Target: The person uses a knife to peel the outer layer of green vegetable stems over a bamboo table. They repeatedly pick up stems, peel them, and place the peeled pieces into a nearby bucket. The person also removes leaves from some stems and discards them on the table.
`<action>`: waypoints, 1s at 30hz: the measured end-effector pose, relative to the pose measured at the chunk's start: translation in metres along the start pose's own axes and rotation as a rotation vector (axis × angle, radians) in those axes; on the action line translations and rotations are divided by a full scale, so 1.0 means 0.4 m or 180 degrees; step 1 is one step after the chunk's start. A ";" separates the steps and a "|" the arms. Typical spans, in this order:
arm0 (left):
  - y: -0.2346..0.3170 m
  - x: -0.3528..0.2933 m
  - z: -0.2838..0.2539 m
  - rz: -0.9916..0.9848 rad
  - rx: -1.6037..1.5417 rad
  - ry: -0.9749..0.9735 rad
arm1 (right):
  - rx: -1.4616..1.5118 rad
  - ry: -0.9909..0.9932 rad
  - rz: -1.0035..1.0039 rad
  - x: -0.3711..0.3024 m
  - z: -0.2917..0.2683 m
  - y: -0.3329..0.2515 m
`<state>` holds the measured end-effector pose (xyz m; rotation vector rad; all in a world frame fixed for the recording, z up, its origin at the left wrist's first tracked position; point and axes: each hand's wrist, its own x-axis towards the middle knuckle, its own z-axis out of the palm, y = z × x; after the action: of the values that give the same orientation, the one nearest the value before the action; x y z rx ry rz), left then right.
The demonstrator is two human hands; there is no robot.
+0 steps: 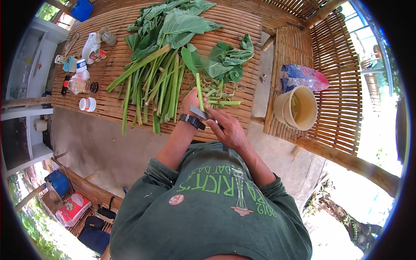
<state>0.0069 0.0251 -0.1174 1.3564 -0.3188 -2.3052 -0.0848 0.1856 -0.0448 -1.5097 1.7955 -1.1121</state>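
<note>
My left hand (189, 100), with a black watch at the wrist, is closed round a short green leaf stalk (199, 84) that points away from me. A knife (199, 112) is gripped in my right hand (231, 131); its blade lies against the near end of that stalk. Just left of my left hand rests a heap of long green stalks (147, 89), their broad leaves (184, 28) at the far side. Beyond my hands are stringy peelings (212, 86), a cut stalk piece (227, 102) and a smaller pile of leaves (234, 63).
The bamboo-slat table (243, 21) carries an oil bottle (82, 86), a white jar (87, 104) and several other containers at its left. On the bamboo bench at right stand nested cream buckets (305, 104) with green pieces inside, beside a blue and pink plastic bag (318, 79).
</note>
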 end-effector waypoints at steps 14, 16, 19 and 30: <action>0.055 -0.006 -0.034 -0.0052 0.0358 -0.0419 | 0.0969 0.0407 0.0605 0.088 -0.032 0.098; 0.073 -0.018 -0.060 -0.0224 0.0201 -0.0547 | 0.1105 0.0778 0.0995 0.108 -0.075 0.126; 0.097 0.003 -0.145 -0.0300 0.0043 -0.0612 | 0.1163 0.1249 0.1434 0.126 -0.134 0.212; 0.097 0.040 -0.147 0.0007 -0.0386 -0.0053 | -0.0065 0.0020 0.0778 0.091 -0.015 0.198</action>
<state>0.0614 -0.0152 -0.1426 1.2776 -0.1821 -2.2955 -0.1393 0.1546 -0.1054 -1.2578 1.9397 -0.9814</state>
